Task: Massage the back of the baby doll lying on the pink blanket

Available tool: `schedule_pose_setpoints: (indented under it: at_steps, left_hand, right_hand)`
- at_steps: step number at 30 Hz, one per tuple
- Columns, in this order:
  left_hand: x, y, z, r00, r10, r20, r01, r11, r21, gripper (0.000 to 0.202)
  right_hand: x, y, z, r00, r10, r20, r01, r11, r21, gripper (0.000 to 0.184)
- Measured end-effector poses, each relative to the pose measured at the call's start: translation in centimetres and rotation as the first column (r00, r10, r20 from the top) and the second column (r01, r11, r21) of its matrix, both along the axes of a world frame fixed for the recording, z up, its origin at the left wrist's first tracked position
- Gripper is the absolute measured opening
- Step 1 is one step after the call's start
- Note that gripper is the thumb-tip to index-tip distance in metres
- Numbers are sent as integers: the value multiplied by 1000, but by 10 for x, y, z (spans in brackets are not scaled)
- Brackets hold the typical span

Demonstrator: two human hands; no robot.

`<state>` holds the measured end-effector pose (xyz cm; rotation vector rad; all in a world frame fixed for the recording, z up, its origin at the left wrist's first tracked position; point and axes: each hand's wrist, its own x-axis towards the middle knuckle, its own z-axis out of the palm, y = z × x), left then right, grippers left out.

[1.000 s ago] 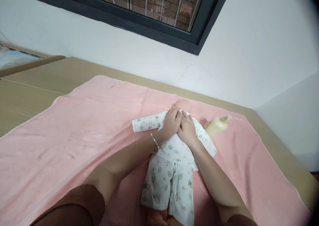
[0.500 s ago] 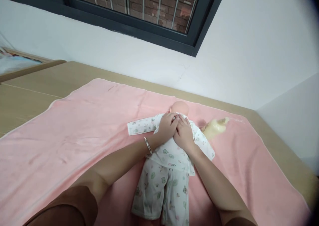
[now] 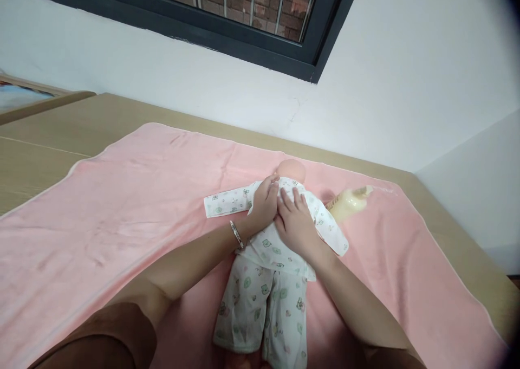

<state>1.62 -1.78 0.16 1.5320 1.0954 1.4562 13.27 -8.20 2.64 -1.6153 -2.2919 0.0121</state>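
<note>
A baby doll [image 3: 280,258] in white printed clothes lies on a pink blanket [image 3: 170,168], its bald head [image 3: 291,170] pointing away from me. Whether it lies face up or face down I cannot tell. My left hand [image 3: 265,201], with a bracelet at the wrist, rests edge-down on the upper torso, fingers stretched out. Beside it my right hand [image 3: 297,221] lies flat on the shirt with fingers spread. Neither hand grips anything. To the right of the doll's shoulder is a glossy cream-coloured thing [image 3: 352,202], perhaps a filled bottle on its side.
The blanket covers much of a wooden surface [image 3: 125,109]. A white wall [image 3: 227,98] with a dark-framed window [image 3: 247,52] rises behind it. A raised wooden edge [image 3: 49,106] runs along the far left.
My hands have come apart; before, their fingers overlapped on the doll's upper torso. The left hand has turned on edge, and the right has flattened with fingers spread. The view has shifted slightly.
</note>
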Motion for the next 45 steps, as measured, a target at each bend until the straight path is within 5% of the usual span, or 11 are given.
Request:
schedule_pose_setpoints:
  at_steps: [3, 5, 8, 12, 15, 19, 23, 27, 31, 36, 45]
  left_hand:
    - [-2, -1, 1, 999, -9, 45, 9, 1000, -5, 28]
    - [-2, -1, 2, 999, -10, 44, 11, 1000, -14, 27]
    - [-3, 0, 3, 1000, -17, 26, 18, 1000, -19, 26]
    - [-4, -1, 4, 1000, -22, 3, 22, 1000, 6, 26]
    - [-4, -1, 5, 1000, -12, 11, 12, 1000, -4, 25]
    - [-4, -1, 6, 1000, 2, 13, -2, 999, -35, 24]
    - [-4, 0, 5, 1000, -6, 13, 6, 999, -33, 23]
    - [-3, 0, 4, 1000, 6, 16, -6, 999, -36, 24]
    - [-3, 1, 3, 998, 21, 54, -19, 999, -35, 23]
    - [-4, 1, 3, 1000, 9, 16, -8, 999, -34, 23]
    - [-5, 0, 1, 984, 11, -180, -11, 1000, -1, 29]
  right_hand:
    - [9, 9, 4, 973, 229, 5, -229, 973, -28, 44]
    - [22, 22, 5, 970, 240, -39, -241, 970, -29, 40]
    - [31, 31, 3, 995, 43, -91, -46, 999, -26, 48]
    - [10, 8, 0, 983, -185, -18, 185, 983, 6, 60]
    - [-4, -8, 2, 998, -41, 45, 39, 999, 31, 52]
    - [10, 9, 6, 982, 189, 13, -188, 982, -19, 42]
    - [24, 24, 4, 996, -50, -70, 46, 998, -46, 55]
    - [0, 0, -5, 958, -280, -70, 282, 959, 26, 65]
    - [-16, -15, -3, 999, -9, 47, 8, 999, 38, 57]
    - [13, 14, 6, 980, 195, 41, -194, 980, -34, 45]
    - [31, 27, -5, 991, -108, -80, 106, 994, -24, 55]
